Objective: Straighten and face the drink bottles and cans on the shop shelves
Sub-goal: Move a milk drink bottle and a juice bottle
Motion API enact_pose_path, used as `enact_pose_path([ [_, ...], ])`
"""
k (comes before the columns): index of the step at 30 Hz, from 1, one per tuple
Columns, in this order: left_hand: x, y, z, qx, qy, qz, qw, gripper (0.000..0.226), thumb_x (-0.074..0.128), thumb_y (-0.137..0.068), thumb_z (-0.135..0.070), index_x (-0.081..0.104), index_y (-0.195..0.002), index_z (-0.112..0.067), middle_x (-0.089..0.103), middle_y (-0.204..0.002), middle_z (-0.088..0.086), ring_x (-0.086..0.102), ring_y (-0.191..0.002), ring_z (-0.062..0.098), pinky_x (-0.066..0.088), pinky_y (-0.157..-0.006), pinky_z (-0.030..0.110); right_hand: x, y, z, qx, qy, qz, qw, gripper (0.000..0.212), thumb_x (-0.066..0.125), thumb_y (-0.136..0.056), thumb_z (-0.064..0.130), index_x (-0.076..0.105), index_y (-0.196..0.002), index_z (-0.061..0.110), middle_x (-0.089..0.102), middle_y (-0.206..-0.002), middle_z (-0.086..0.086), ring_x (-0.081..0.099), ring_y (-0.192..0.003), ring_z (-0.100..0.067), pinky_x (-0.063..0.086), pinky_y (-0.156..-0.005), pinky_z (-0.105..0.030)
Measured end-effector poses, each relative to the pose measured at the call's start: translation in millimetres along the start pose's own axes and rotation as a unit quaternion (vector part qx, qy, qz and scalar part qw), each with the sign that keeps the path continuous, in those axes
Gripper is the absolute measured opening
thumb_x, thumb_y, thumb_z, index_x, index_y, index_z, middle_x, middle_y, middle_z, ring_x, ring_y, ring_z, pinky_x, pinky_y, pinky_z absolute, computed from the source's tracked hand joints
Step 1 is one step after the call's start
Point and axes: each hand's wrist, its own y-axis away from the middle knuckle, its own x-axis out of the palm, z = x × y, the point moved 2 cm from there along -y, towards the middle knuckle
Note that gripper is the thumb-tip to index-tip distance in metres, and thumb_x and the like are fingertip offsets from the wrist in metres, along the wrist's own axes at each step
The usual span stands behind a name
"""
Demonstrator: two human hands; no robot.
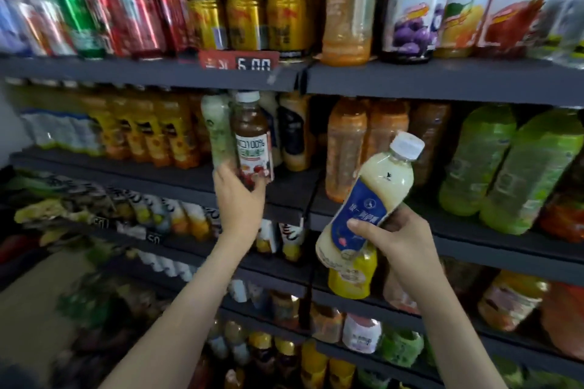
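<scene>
My left hand [238, 199] grips the base of a dark brown juice bottle [252, 136] with a white cap and white label, held upright at the front of the middle shelf [158, 174]. A pale green bottle [218, 129] stands just left of it, touching my fingers. My right hand [392, 237] holds a creamy yellow bottle [373, 196] with a blue label and white cap. That bottle tilts to the right, in front of the shelves and apart from them.
Gold cans [246, 19] and red cans [136, 16] fill the top shelf above a 6.00 price tag [240, 64]. Orange bottles [347, 148] and large green bottles [505, 164] stand on the middle shelf to the right. Lower shelves hold several more bottles.
</scene>
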Motion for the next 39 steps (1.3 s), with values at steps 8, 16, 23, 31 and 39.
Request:
enact_pose_path([
  [8,28,-85,32,0.025,0.117,0.175,0.977,0.067,0.082,-0.069,-0.024,0.046,-0.123,-0.008,0.059,-0.115,-0.001,0.058,-0.101,0.01,0.041,-0.069,0.005,80,-19,-3,-0.017,-0.016,-0.09,0.996,0.035,0.078,-0.072,0.004,0.064,-0.102,0.018,0.074,-0.093,0.007,0.07,-0.087,-0.007,0.057,-0.068,-0.022],
  [16,21,-74,32,0.028,0.188,0.159,0.969,0.05,0.081,-0.073,-0.017,0.046,-0.108,-0.018,0.061,-0.099,-0.005,0.059,-0.088,0.006,0.04,-0.06,-0.001,98,-28,-1,-0.033,-0.02,-0.143,0.989,0.037,0.076,-0.074,0.007,0.062,-0.107,0.014,0.072,-0.098,0.004,0.069,-0.09,-0.009,0.057,-0.069,-0.023],
  [23,-44,-76,74,0.033,0.196,0.157,0.967,0.063,0.083,-0.069,-0.015,0.044,-0.116,-0.033,0.057,-0.106,-0.02,0.055,-0.096,-0.011,0.043,-0.08,0.005,137,-69,1,-0.056,0.025,-0.08,0.995,0.046,0.075,-0.078,0.007,0.053,-0.117,0.017,0.066,-0.106,0.009,0.064,-0.093,0.002,0.055,-0.078,-0.018],
  [31,-80,-110,87,-0.035,0.198,0.164,0.966,0.057,0.082,-0.069,-0.016,0.051,-0.117,-0.022,0.064,-0.102,-0.012,0.061,-0.094,0.001,0.051,-0.084,0.029,189,-149,-10,-0.044,0.136,0.004,0.99,0.041,0.072,-0.084,0.024,0.05,-0.117,0.017,0.063,-0.116,-0.002,0.061,-0.108,-0.019,0.051,-0.094,-0.044],
  [39,-88,-111,83,-0.045,0.163,0.225,0.96,0.051,0.084,-0.067,-0.022,0.054,-0.107,-0.028,0.065,-0.097,-0.015,0.062,-0.092,0.005,0.049,-0.076,0.024,204,-179,-21,-0.046,0.133,0.026,0.99,0.028,0.062,-0.091,0.017,0.052,-0.117,0.023,0.065,-0.115,0.0,0.061,-0.11,-0.017,0.045,-0.102,-0.046],
])
